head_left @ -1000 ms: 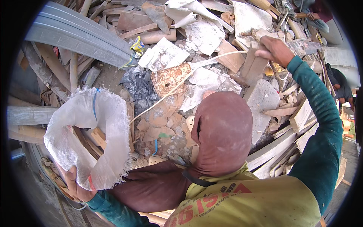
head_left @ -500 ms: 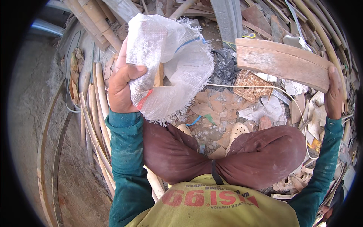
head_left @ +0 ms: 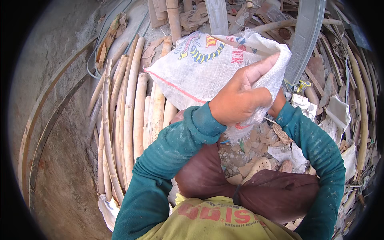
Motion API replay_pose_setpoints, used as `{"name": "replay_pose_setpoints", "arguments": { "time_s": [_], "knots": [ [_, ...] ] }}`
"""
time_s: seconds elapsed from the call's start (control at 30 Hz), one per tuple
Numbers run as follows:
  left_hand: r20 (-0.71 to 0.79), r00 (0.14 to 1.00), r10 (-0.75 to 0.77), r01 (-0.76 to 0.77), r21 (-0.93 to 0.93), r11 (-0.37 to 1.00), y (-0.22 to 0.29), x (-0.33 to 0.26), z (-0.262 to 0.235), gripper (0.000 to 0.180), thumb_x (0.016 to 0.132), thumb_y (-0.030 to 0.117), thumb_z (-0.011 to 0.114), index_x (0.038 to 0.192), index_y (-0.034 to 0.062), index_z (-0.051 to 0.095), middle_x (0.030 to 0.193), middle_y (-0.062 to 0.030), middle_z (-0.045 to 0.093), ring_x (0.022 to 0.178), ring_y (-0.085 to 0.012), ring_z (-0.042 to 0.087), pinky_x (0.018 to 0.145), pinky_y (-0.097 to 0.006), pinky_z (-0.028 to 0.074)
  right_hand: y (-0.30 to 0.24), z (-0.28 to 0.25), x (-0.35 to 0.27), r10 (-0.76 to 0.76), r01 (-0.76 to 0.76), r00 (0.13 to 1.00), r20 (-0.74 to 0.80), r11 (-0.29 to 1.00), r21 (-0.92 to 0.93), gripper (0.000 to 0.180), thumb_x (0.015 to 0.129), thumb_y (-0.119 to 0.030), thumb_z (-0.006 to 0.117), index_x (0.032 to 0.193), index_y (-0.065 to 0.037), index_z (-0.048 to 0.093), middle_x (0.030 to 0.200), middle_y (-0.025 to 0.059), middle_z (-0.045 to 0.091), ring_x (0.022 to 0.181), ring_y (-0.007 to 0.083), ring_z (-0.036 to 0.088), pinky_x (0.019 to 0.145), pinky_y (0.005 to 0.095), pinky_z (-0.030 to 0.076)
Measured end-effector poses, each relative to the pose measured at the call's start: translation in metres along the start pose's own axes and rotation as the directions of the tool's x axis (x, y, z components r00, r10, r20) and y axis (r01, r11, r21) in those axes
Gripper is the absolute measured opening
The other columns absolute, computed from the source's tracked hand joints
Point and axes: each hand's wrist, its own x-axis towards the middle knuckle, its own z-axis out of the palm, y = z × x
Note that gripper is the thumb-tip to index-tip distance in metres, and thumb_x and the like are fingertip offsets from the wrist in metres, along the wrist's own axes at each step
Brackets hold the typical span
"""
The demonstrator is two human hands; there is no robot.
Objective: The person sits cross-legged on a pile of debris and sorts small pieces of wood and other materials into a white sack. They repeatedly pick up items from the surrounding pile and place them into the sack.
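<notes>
A white woven plastic sack point(head_left: 208, 66) with printed markings and a red stripe is held up in front of me, stretched out to the left. My left hand point(head_left: 242, 98) is closed on its rim, with the thumb outside and the fingers reaching over into the mouth. My right hand point(head_left: 279, 104) is behind or inside the sack's near right edge. Only a bit of it near the wrist shows, so its fingers and anything in them are hidden. The curved wooden board seen earlier does not show.
Several long pale poles point(head_left: 132, 108) lie on the left beside a rough wall point(head_left: 68, 132). Grey metal channels point(head_left: 306, 40) stand beyond the sack. Broken boards, paper and scraps point(head_left: 294, 154) litter the ground, with bent poles point(head_left: 362, 108) at the far right.
The sack has swung right and its mouth now faces my right arm. My right hand has come in from the far right to the sack, and the board it held is out of sight.
</notes>
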Motion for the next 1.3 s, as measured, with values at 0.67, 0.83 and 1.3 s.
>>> {"name": "replay_pose_setpoints", "arguments": {
  "time_s": [0.67, 0.83, 1.3],
  "knots": [
    [-0.41, 0.895, 0.173, -0.146, 0.096, 0.985, -0.006, -0.039, -0.071, 0.094, 0.078, 0.023, 0.068, 0.159, -0.0026, 0.027, 0.143, -0.0231, 0.05, 0.119, -0.0319, 0.059, 0.104, -0.039, 0.046, 0.084, 0.218, 0.124, 0.086, -0.089, 0.996, -0.025, 0.926, -0.366, 0.048, 0.092, -0.038, 0.063, 0.125, -0.003, 0.068, 0.122, 0.0203, 0.07, 0.112, 0.0312, 0.069, 0.092, 0.0424, 0.055],
    [-0.216, 0.625, 0.75, -0.31, 0.813, 0.493, -0.01, -0.05, -0.159, 0.046, 0.086, 0.033, 0.078, 0.108, -0.0063, 0.07, 0.11, -0.0231, 0.068, 0.089, -0.0324, 0.07, 0.073, -0.044, 0.058, 0.056, 0.155, 0.132, -0.002, 0.187, 0.975, 0.221, 0.541, -0.82, 0.046, 0.09, -0.032, 0.065, 0.127, -0.005, 0.067, 0.123, 0.021, 0.07, 0.115, 0.0357, 0.068, 0.099, 0.0457, 0.053],
    [-0.066, 0.909, 0.412, -0.227, 0.75, 0.622, -0.006, -0.042, -0.138, 0.053, 0.095, 0.037, 0.073, 0.126, -0.0035, 0.061, 0.133, -0.0263, 0.055, 0.117, -0.0383, 0.062, 0.091, -0.048, 0.055, 0.06, -0.367, -0.275, -0.31, -0.483, 0.774, -0.552, 0.274, -0.832, 0.029, 0.089, -0.025, 0.067, 0.111, -0.006, 0.068, 0.109, 0.016, 0.072, 0.102, 0.0355, 0.068, 0.088, 0.046, 0.052]
  ]
}}
